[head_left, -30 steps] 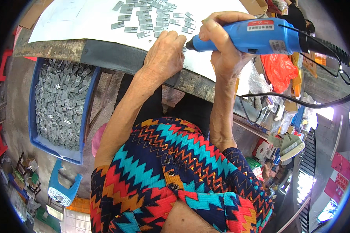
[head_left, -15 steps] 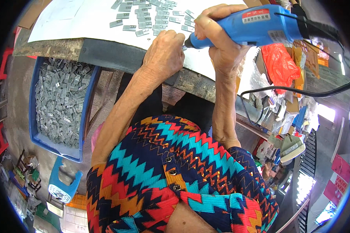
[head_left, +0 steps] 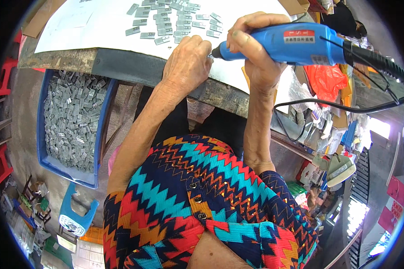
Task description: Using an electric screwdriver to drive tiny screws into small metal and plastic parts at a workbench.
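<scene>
My right hand (head_left: 261, 49) is wrapped around a blue electric screwdriver (head_left: 300, 44), which lies nearly level with its black nose to the left. My left hand (head_left: 187, 65) is closed at the table's near edge, its fingers pinched around a small grey piece (head_left: 210, 56). Only a sliver of that piece shows, right at the screwdriver's tip; my fingers hide the rest. Beyond my left hand, several flat grey rectangular pieces (head_left: 162, 26) with darker ends lie in loose rows on white paper (head_left: 105, 31).
At the left below the table edge (head_left: 121, 62), a blue tray (head_left: 39, 134) holds a heap of similar grey pieces. A black cable (head_left: 345, 107) loops at the right, near a red plastic bag (head_left: 325, 83) and clutter. A blue stool (head_left: 78, 210) stands at lower left.
The screwdriver's rear end has swung down a little, and its body is closer to level. Its tip stays by my left fingers, which hold nearly the same place.
</scene>
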`<state>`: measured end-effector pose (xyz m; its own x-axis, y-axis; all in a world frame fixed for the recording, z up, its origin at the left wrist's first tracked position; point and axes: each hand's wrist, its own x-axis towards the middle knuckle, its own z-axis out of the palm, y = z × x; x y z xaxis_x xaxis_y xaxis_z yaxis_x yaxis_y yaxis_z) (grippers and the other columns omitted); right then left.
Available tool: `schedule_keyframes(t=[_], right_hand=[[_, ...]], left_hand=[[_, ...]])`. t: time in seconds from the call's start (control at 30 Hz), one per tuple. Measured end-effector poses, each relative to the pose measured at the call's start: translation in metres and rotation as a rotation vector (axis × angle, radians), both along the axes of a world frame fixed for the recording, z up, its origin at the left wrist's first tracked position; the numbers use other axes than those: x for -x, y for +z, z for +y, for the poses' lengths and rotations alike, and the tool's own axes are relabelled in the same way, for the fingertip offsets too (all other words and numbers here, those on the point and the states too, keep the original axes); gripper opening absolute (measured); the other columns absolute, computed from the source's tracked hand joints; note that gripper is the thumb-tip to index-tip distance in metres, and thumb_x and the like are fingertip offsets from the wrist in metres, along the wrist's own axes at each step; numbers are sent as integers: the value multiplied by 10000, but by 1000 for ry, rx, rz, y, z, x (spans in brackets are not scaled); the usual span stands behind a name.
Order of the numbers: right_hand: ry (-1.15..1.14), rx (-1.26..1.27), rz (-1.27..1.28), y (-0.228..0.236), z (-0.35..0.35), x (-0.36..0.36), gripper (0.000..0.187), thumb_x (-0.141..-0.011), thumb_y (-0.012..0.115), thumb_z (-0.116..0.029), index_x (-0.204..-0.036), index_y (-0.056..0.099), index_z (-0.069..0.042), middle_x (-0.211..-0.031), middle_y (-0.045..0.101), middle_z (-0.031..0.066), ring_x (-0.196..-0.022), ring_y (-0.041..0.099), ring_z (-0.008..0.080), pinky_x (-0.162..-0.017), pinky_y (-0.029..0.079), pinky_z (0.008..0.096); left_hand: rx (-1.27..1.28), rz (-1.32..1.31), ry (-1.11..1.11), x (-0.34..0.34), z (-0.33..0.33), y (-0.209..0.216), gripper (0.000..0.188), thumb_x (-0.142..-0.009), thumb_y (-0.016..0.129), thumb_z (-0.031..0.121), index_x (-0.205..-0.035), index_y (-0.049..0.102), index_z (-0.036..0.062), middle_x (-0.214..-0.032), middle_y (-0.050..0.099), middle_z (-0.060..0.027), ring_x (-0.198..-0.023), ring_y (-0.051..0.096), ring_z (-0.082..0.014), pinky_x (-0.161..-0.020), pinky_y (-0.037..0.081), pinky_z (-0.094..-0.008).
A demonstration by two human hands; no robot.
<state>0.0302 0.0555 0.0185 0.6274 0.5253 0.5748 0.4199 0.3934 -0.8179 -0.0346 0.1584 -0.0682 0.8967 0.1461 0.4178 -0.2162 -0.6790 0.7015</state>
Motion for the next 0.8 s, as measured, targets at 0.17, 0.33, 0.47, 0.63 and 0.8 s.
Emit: schedule_keyframes(t=[0.17,0.33,0.47,0.63,0.8], right_hand=[[-104,163,-124,3,-8,6,319,-671,572,111,-941,452,-6,-714,554,146,-564,547,189,-534,481,309],[-52,-73,2,20,-13,13,258,-722,482,43,-976,448,15,-850,540,217,-559,517,182,-580,478,376],[-186,-224,99,21,-31,14,322,-702,569,91,-979,443,-14,-751,561,140,-571,550,166,-562,482,300],[-294,-246,75,11,-55,14,308,-712,566,91,-974,449,-18,-752,548,136,-569,549,171,-559,478,309],[-408,-222,69,2,-66,8,257,-731,541,30,-981,493,-11,-818,564,172,-595,536,180,-612,456,359]], left_hand=[[-13,-37,4,0,0,-4,107,-678,620,11,-701,516,1,-731,511,-139,-757,533,-302,-675,467,-389],[-73,26,0,1,2,2,103,-687,616,23,-713,519,-1,-754,514,-141,-765,533,-298,-683,464,-389],[-24,9,-17,2,2,-1,114,-690,615,37,-756,529,2,-755,524,-127,-746,536,-285,-667,447,-376],[-24,-9,-10,3,4,2,129,-696,620,56,-773,528,7,-748,542,-114,-720,544,-273,-637,438,-356],[88,67,-62,5,3,10,112,-692,614,20,-768,533,4,-741,561,-122,-716,551,-273,-652,440,-364]])
